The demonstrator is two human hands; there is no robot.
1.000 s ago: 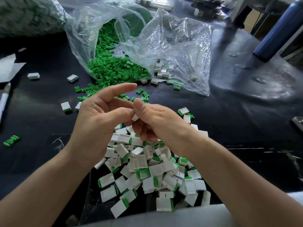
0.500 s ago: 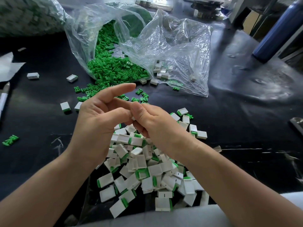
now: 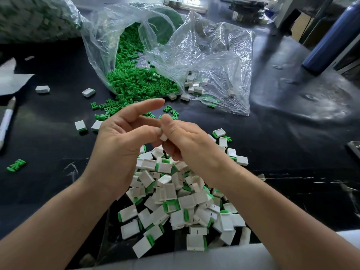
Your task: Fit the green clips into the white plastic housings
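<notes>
Both hands meet over the black table [image 3: 272, 145]. Right hand [image 3: 191, 147] pinches a white housing [image 3: 163, 137], thumb on top, fingers curled under. Left hand [image 3: 116, 147] pinches the same piece from the other side, forefinger sticking out straight. Can't tell if a clip is seated in it. Directly below the grip: pile of fitted housings [image 3: 175, 203]. Beyond the grip: green clips [image 3: 136, 84] spilling from a clear bag [image 3: 210, 53]. Loose housings [image 3: 88, 92] left of the grip, pen [image 3: 6, 119] further left.
</notes>
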